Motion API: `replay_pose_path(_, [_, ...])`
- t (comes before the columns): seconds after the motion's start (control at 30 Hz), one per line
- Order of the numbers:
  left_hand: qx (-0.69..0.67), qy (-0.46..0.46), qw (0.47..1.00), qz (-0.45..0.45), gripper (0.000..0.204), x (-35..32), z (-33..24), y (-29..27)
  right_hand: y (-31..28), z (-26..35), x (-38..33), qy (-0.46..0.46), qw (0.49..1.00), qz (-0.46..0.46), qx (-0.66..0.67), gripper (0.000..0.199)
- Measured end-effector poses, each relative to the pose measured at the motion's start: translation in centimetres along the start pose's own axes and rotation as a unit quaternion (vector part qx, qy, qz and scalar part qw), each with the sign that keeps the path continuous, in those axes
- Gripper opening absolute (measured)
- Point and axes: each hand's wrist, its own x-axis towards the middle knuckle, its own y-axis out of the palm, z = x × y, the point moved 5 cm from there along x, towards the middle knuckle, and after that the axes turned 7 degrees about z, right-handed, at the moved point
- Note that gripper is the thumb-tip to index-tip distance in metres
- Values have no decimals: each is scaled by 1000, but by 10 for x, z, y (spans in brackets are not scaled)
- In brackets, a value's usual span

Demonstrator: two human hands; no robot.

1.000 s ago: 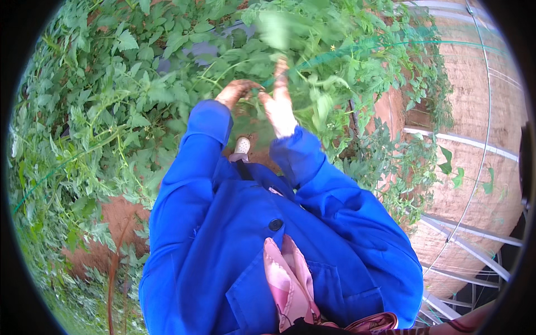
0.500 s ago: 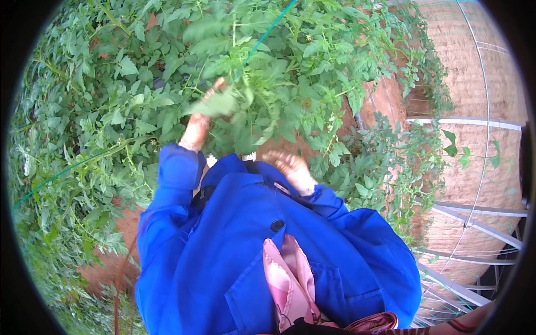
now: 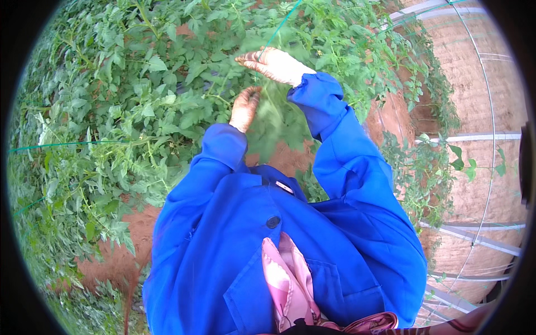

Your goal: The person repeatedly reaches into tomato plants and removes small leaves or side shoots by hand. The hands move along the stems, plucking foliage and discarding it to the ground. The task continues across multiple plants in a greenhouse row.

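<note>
Left hand point(image 3: 245, 108): fingers bunched together in the foliage just below the green string point(image 3: 282, 23); whether they pinch a stem cannot be told.
Right hand point(image 3: 274, 64): raised beside the string's lower end, fingers curled together.
Tomato plants point(image 3: 139, 100): massed left of the string.
Blue jacket point(image 3: 268, 245): below it.

One view only, from a fisheye camera worn on the person's head, looking steeply down the front of the blue coat point(image 3: 251, 251) to the red soil point(image 3: 111, 262). It sits close above the chest; the leafy plants point(image 3: 128, 111) fill the upper half, and straight lines bend toward the dark round rim.
</note>
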Motion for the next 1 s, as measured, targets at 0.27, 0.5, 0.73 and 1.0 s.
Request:
replay_pose_path(0.27, [-60,-20,992,107,61,-20,-12,-28,-6,2,-18,188,978,93,23,56])
replay_pose_path(0.5, [-12,-21,994,110,49,-87,-34,-45,4,-41,-33,206,978,38,-9,52])
replay_pose_path(0.73, [-423,-16,886,-188,31,-166,68,-183,-25,-96,-89,18,949,-33,314,58])
replay_pose_path(1.0, [-183,-78,829,-523,41,-243,97,-107,-137,-252,-303,111,953,-170,224,35])
